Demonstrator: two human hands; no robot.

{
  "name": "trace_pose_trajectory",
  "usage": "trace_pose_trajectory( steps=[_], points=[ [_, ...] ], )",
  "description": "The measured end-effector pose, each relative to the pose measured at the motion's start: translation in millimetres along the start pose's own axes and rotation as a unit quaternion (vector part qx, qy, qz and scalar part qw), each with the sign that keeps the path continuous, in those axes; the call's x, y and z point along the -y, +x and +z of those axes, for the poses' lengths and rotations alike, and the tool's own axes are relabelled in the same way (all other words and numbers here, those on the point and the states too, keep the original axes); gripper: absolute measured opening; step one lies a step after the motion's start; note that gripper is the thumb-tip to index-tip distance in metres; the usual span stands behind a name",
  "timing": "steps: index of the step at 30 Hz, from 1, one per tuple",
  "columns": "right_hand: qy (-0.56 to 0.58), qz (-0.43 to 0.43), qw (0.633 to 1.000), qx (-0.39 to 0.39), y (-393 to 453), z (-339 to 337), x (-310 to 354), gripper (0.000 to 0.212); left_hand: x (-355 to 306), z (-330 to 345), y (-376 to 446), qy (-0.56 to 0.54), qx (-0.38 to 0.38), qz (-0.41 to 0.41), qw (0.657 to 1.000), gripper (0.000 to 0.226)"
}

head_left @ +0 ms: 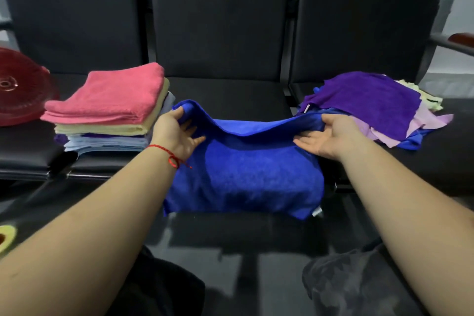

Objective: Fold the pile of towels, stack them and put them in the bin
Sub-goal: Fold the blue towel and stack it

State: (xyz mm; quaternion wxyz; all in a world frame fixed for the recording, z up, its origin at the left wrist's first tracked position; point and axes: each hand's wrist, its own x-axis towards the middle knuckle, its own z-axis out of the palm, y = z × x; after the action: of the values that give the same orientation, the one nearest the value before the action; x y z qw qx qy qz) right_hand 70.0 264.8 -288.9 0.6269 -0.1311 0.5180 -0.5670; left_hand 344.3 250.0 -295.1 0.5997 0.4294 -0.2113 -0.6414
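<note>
Black padded seats (pixel 220 20) with smooth leather-like backs form a row; their seat pads carry all items. On the middle seat pad lies the blue towel (pixel 243 172), a fleecy rectangle with its near edge hanging over the pad's front edge and a small tag at its near right corner. Its far edge is raised in a sagging fold. The left hand (pixel 177 133) pinches the far left corner of that fold between thumb and fingers; a red cord circles the wrist. The right hand (pixel 331 136) grips the far right corner, thumb on top, fingers extended beneath.

On the left seat pad stands the folded stack (pixel 110 115): pink on top, then pale yellow, purple and light blue layers, edges roughly squared. At the left edge a red ribbed round object (pixel 18 87) is cut off. On the right seat pad lies the unfolded pile (pixel 369 102), crumpled purple, lilac, blue and pale yellow cloths overlapping; lower layers are hidden.
</note>
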Motion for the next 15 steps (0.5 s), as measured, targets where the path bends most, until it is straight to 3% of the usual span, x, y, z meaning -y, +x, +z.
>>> trace_pose_trajectory(
  steps=[3, 7, 10, 15],
  points=[
    [0.032, -0.007, 0.999, 0.004, 13, 6, -5, 0.035, 9, 6, 14, -0.017, -0.023, 0.002, 1.000, 0.043],
    [0.092, -0.045, 0.994, 0.046, 31, 9, -2, 0.055, 11, 14, 34, -0.040, -0.035, 0.013, 0.999, 0.024],
    [0.144, -0.067, 0.982, 0.098, 40, 7, 2, 0.028, 6, 16, 42, -0.059, -0.016, 0.025, 0.998, 0.011],
    [0.203, -0.080, 0.965, 0.146, 56, 1, 4, 0.020, 0, 13, 45, -0.090, 0.002, 0.046, 0.995, 0.010]
  ],
)
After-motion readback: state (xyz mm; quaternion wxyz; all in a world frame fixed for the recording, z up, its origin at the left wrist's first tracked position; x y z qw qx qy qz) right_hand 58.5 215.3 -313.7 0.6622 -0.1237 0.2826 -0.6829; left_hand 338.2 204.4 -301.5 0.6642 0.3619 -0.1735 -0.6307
